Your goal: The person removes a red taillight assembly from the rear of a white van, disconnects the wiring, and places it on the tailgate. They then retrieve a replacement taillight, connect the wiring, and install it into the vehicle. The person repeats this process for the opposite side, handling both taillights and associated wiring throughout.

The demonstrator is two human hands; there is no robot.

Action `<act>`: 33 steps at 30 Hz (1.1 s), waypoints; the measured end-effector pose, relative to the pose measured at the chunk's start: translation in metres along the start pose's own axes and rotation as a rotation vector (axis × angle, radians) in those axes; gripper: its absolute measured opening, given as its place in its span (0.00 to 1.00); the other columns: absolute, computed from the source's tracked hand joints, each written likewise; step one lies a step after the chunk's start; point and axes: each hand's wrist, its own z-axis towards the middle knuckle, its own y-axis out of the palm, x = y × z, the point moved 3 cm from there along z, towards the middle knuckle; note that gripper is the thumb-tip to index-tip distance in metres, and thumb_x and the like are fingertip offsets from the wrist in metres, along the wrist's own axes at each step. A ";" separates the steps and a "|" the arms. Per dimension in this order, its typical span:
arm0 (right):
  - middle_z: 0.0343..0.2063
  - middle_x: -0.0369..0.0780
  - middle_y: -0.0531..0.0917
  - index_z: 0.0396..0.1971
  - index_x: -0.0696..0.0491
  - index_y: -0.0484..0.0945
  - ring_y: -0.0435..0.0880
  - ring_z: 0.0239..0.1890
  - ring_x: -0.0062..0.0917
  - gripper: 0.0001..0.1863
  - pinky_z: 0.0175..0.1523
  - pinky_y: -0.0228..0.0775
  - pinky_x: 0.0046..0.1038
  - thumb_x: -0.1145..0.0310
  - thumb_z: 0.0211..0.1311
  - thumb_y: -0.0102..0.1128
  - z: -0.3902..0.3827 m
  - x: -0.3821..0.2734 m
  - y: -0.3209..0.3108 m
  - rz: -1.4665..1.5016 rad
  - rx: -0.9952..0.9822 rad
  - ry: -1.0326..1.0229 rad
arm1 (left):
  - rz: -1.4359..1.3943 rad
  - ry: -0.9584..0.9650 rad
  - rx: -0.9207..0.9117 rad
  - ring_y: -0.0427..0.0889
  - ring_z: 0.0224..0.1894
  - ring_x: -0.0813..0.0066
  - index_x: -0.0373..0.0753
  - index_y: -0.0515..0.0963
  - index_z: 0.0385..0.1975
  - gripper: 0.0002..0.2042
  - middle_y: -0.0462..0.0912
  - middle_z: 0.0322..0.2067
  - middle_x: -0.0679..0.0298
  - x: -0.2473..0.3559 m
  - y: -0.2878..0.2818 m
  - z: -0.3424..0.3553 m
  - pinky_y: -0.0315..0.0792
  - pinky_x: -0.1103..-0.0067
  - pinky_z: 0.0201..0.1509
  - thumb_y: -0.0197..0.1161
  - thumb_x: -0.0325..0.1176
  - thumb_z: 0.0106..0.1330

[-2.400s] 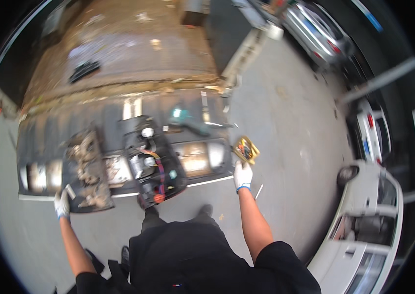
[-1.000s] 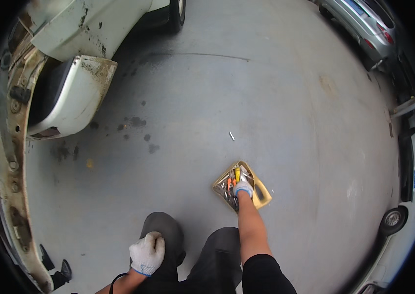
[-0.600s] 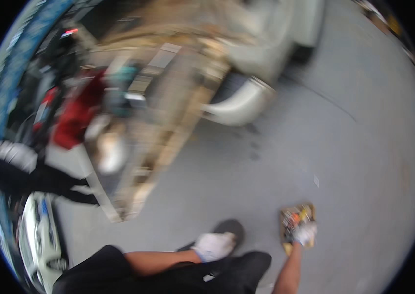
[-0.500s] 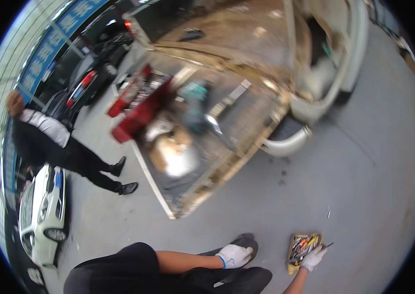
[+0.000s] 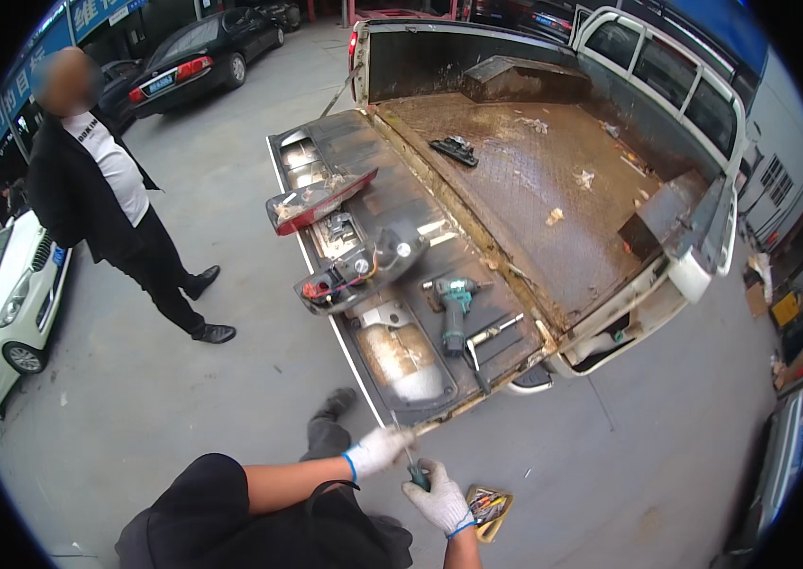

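Observation:
In my right hand (image 5: pixel 441 498), gloved in white, is a screwdriver (image 5: pixel 418 476) with a green handle, its thin shaft slanting up and left. My left hand (image 5: pixel 379 450), also gloved, is at the near corner of the lowered tailgate (image 5: pixel 506 356). Its fingers are closed around the height of the screwdriver's shaft; whatever they pinch is hidden. On the tailgate lie a red tail light (image 5: pixel 326 199), a second tail light unit (image 5: pixel 354 275) with its wired back upward, a green and black cordless driver (image 5: pixel 456 308) and a ratchet wrench (image 5: pixel 489 334).
A yellowish tray of small tools (image 5: pixel 489 507) sits on the floor past my right wrist. Beyond the tailgate is the rusty truck bed (image 5: pixel 506 171), holding a black part (image 5: pixel 454 151) and scraps. A person in dark clothes (image 5: pixel 117 199) stands left, near a white car (image 5: pixel 13 303).
My right hand has come from the tool tray over to my left hand, bringing the screwdriver. My left hand has risen from near my leg to the tailgate corner. The view has turned.

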 end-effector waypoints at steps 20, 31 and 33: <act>0.40 0.55 0.86 0.54 0.52 0.81 0.86 0.47 0.49 0.24 0.54 0.76 0.42 0.54 0.63 0.60 0.355 -0.220 0.018 -0.189 0.438 0.260 | 0.763 0.273 0.506 0.67 0.62 0.51 0.43 0.85 0.39 0.24 0.73 0.53 0.53 0.132 -0.304 0.302 0.64 0.56 0.63 0.70 0.56 0.52; 0.38 0.55 0.86 0.54 0.52 0.81 0.86 0.45 0.49 0.22 0.52 0.76 0.42 0.55 0.64 0.61 0.374 -0.230 0.018 -0.222 0.394 0.248 | 0.821 0.130 0.399 0.65 0.63 0.50 0.46 0.88 0.37 0.23 0.71 0.56 0.52 0.137 -0.313 0.316 0.64 0.54 0.61 0.65 0.60 0.57; 0.38 0.55 0.86 0.53 0.52 0.82 0.86 0.44 0.50 0.22 0.52 0.76 0.43 0.56 0.64 0.61 0.374 -0.233 0.015 -0.231 0.389 0.255 | 0.830 0.149 0.417 0.65 0.63 0.50 0.48 0.89 0.36 0.22 0.71 0.56 0.52 0.136 -0.311 0.315 0.64 0.54 0.60 0.64 0.60 0.59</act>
